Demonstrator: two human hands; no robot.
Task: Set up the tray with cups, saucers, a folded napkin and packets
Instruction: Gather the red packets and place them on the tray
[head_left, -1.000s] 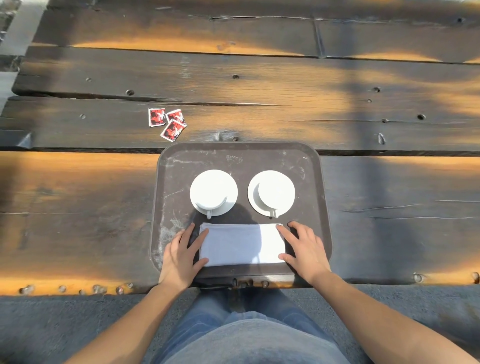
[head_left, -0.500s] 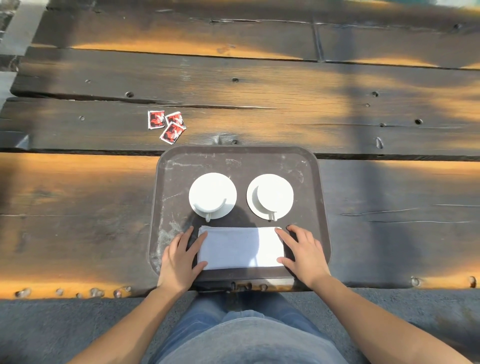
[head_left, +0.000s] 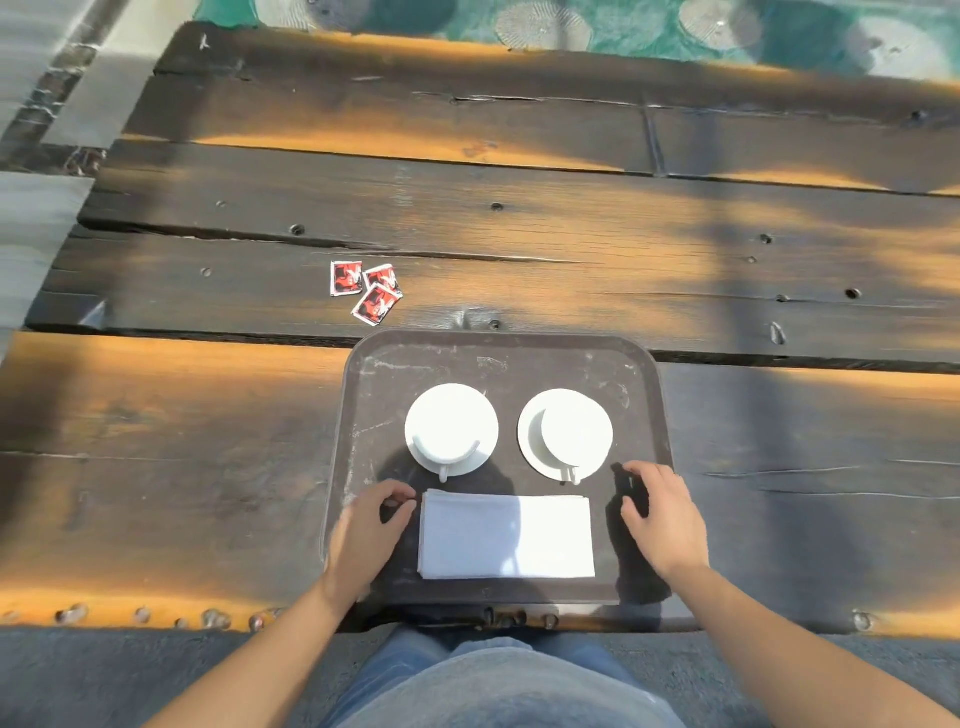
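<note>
The dark tray (head_left: 498, 358) sits at the near edge of the wooden table (head_left: 519, 249). The folded white napkin (head_left: 506, 538) lies flat on the tray's near half. Beyond it stand two white cups on saucers, the left cup (head_left: 451, 428) and the right cup (head_left: 566, 434), handles toward the person. The left hand (head_left: 371, 530) is just beside the napkin's left edge, fingers curled, holding nothing. The right hand (head_left: 662, 512) is near the napkin's right edge, apart from it, fingers loosely curled and empty. Three red packets (head_left: 366, 291) lie on the table beyond the tray's far-left corner.
</note>
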